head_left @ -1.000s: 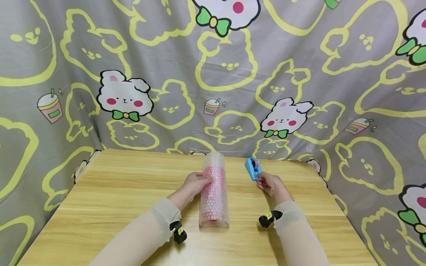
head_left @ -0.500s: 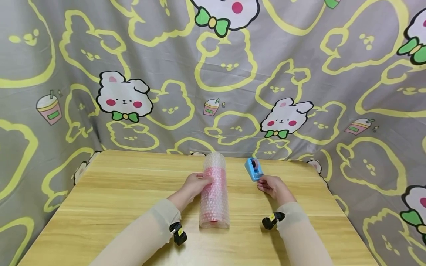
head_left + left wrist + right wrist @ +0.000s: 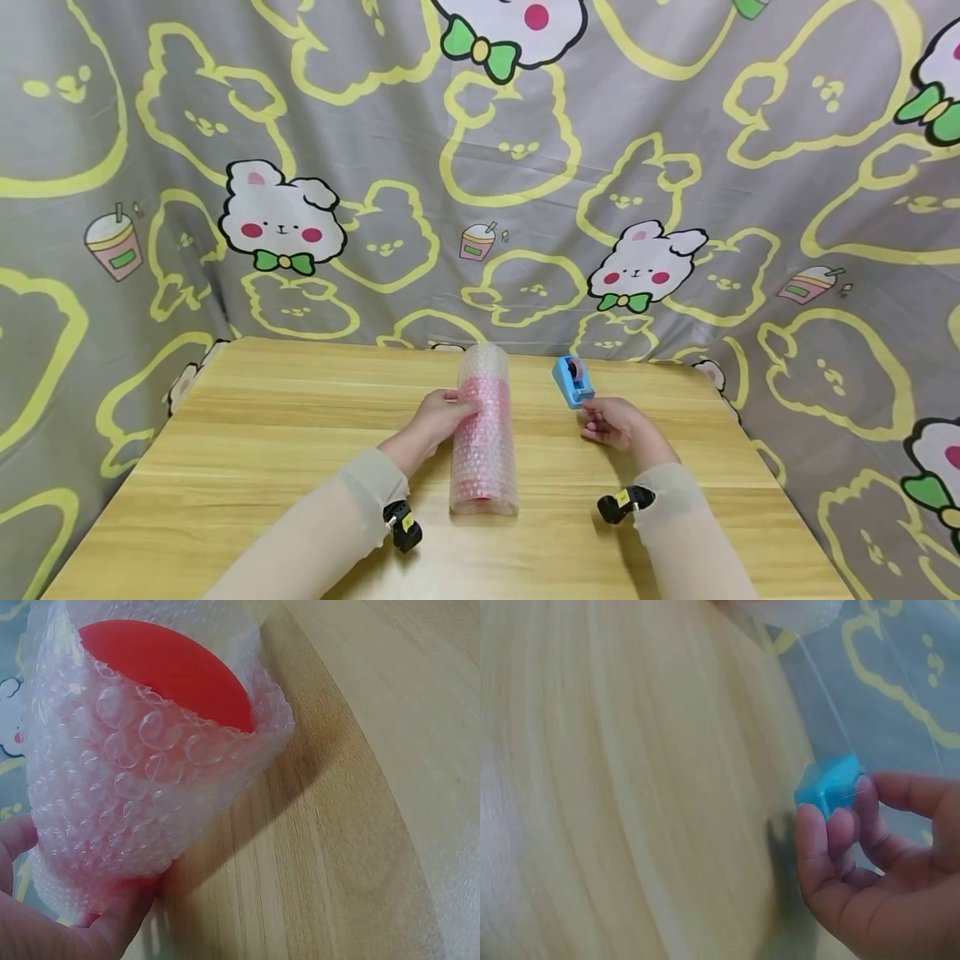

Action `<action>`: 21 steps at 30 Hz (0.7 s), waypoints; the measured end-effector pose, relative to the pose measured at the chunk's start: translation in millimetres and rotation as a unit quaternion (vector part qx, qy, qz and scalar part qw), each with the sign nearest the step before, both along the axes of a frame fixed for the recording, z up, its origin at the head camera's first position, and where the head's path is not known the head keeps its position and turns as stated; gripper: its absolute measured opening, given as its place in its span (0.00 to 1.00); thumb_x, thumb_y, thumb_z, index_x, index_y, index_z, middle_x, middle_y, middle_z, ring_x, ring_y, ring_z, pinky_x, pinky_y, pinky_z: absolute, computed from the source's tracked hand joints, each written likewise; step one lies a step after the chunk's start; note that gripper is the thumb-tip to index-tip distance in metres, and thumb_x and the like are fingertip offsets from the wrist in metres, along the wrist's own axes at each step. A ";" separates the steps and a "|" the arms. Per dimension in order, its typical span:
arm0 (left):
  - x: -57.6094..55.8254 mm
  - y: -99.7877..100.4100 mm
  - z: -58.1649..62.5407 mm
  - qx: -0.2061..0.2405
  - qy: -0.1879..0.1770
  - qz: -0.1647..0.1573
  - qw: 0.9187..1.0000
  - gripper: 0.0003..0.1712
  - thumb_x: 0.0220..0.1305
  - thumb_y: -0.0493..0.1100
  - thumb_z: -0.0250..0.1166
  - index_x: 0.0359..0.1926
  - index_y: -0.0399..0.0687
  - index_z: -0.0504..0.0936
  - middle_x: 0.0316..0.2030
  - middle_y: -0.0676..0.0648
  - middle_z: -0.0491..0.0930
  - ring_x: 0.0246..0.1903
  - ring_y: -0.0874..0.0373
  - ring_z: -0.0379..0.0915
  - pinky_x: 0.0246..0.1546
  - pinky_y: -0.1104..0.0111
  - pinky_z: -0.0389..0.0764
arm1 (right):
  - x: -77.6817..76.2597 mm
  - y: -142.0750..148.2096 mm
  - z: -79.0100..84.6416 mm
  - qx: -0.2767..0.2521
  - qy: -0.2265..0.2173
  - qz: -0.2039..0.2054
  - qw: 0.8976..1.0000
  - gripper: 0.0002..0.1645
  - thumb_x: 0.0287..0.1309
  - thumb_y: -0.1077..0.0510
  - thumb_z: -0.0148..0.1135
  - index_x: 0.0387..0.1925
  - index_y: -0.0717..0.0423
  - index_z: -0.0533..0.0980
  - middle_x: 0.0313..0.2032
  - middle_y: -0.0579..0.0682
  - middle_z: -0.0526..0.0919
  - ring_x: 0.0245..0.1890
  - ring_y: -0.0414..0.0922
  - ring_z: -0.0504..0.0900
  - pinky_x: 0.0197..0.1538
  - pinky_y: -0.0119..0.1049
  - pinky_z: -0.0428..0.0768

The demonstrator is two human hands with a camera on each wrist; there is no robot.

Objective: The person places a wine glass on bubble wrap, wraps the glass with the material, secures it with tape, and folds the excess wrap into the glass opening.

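Note:
A red round-ended object [image 3: 169, 671] lies inside a long roll of bubble wrap [image 3: 486, 458] on the table. My left hand [image 3: 438, 417] grips the roll from its left side, thumb on top. To the right of the roll, a light blue tape dispenser [image 3: 564, 385] holds a small pinkish roll of tape [image 3: 576, 369]. My right hand [image 3: 615, 421] is at the dispenser's near end. In the right wrist view, its thumb and index finger pinch together there, with a thin clear edge of tape [image 3: 851, 796] between them and the blue body.
The wooden table [image 3: 300, 375] reaches back to a grey patterned curtain [image 3: 405, 150], which also hangs along both sides. A small black camera [image 3: 626, 504] sits on my right wrist, another [image 3: 402, 525] on my left.
My right wrist and forearm have swung slightly to the right, while the fingertips stay at the dispenser's near end. My left hand and the bubble-wrapped roll have hardly moved.

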State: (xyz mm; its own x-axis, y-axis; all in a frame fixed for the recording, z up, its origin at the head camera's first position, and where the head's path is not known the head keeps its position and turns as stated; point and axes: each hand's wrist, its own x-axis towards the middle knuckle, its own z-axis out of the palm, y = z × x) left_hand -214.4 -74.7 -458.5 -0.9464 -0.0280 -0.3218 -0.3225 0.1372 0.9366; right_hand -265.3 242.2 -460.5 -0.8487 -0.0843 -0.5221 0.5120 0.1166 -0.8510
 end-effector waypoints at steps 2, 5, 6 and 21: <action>-0.3 0.2 -0.5 0.000 -0.001 0.001 1.000 0.33 0.64 0.48 0.70 0.60 0.31 0.70 0.54 0.36 0.75 0.52 0.45 0.75 0.53 0.55 0.78 | 0.7 -1.4 2.9 0.003 0.006 0.006 1.000 0.12 0.72 0.61 0.52 0.46 0.71 0.70 0.27 0.48 0.77 0.26 0.39 0.75 0.37 0.31 0.84; -0.1 0.4 -0.7 -0.001 -0.005 0.002 1.000 0.33 0.64 0.48 0.69 0.61 0.32 0.70 0.54 0.36 0.75 0.52 0.45 0.75 0.53 0.55 0.78 | 1.6 -5.2 8.6 0.006 0.017 0.015 1.000 0.12 0.71 0.61 0.54 0.45 0.71 0.71 0.27 0.48 0.77 0.25 0.38 0.76 0.36 0.30 0.84; 0.1 0.5 -0.6 0.000 -0.006 0.002 1.000 0.33 0.64 0.48 0.69 0.61 0.31 0.70 0.54 0.36 0.75 0.52 0.45 0.75 0.53 0.55 0.78 | 1.9 -6.6 11.0 0.007 0.023 0.024 0.999 0.13 0.72 0.62 0.54 0.46 0.72 0.70 0.28 0.48 0.77 0.26 0.38 0.76 0.36 0.30 0.84; -0.9 0.0 0.9 -0.006 -0.005 0.001 1.000 0.33 0.64 0.48 0.69 0.61 0.31 0.70 0.55 0.35 0.74 0.53 0.44 0.74 0.55 0.55 0.78 | 3.8 -26.3 33.7 0.006 0.088 0.080 0.993 0.07 0.71 0.65 0.54 0.42 0.69 0.71 0.29 0.50 0.79 0.27 0.38 0.79 0.41 0.33 0.85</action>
State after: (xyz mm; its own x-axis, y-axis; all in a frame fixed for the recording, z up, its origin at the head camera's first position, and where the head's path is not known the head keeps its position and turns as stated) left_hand -215.3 -74.6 -457.6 -0.9432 -0.0334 -0.3307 -0.3319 0.1487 0.9315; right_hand -261.6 215.8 -426.7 -0.9029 -0.2203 -0.3691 0.3302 0.1945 -0.9237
